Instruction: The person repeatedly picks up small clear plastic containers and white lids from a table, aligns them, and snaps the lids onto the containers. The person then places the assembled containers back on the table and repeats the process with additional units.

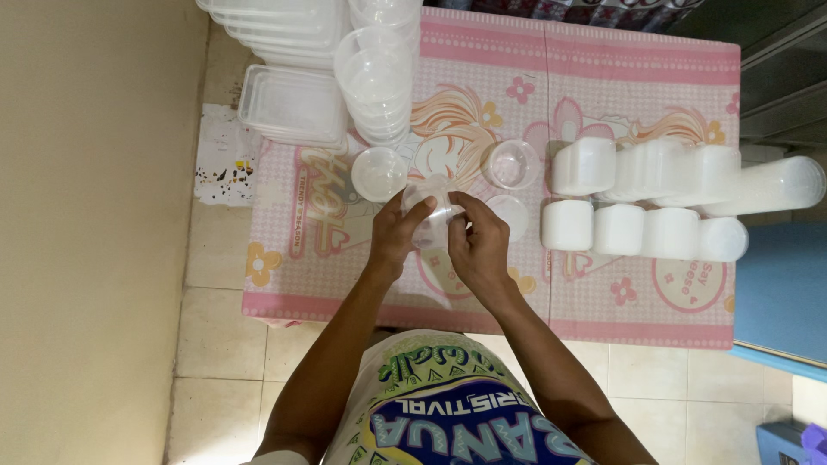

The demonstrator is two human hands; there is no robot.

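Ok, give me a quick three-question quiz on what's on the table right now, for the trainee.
1. True or false: both hands, left hand and right hand, hold the small clear plastic cup.
2. Where do the stacked rectangular clear containers sit: A) the table's far left, B) its far right, C) the floor?
3. What lies in two rows to the right of the hands?

Key:
1. True; the fingers of both close around it.
2. A.
3. White sleeves of stacked cups, lying on their sides on the pink tablecloth.
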